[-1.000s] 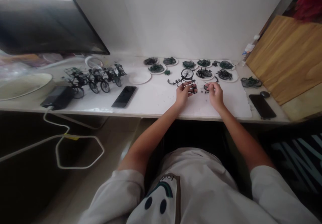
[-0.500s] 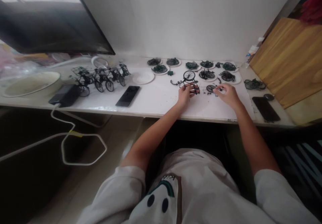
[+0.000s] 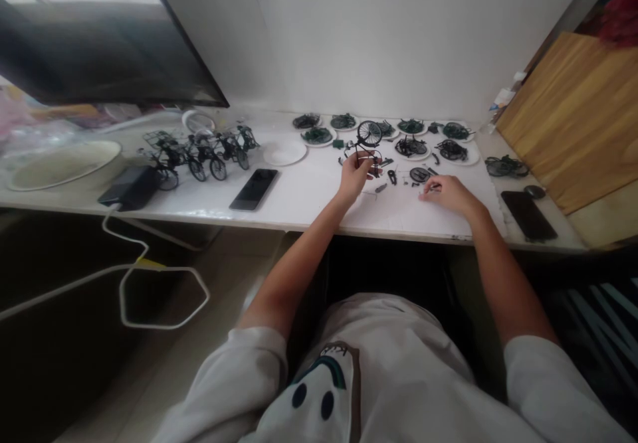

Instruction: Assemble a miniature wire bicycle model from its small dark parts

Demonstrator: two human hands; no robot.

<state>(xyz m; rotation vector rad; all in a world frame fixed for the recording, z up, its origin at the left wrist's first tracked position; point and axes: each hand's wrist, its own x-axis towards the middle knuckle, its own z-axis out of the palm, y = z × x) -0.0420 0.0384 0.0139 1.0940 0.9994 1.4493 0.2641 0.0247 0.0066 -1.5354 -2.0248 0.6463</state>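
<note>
My left hand [image 3: 355, 176] grips a dark model bicycle frame with one spoked wheel [image 3: 369, 133] fitted at its top, held just above the white table sheet. My right hand [image 3: 451, 194] is low over the sheet to the right, thumb and fingers pinched together; whatever is between them is too small to make out. Right beside those fingertips lies a loose spoked wheel [image 3: 419, 175]. Between the hands are small loose parts, among them a dark elongated piece [image 3: 392, 177] and a greyish one [image 3: 381, 188].
Plates of dark bicycle parts [image 3: 411, 147] line the back of the table. Several assembled model bicycles [image 3: 199, 154] stand at left, near an empty white plate [image 3: 284, 153], a phone [image 3: 254, 189] and a black power brick [image 3: 130, 187]. Another phone [image 3: 528, 214] lies at right.
My left hand has lifted the bicycle frame and shifted it left and up, uncovering small parts on the sheet. My right hand has moved slightly down, toward me.
</note>
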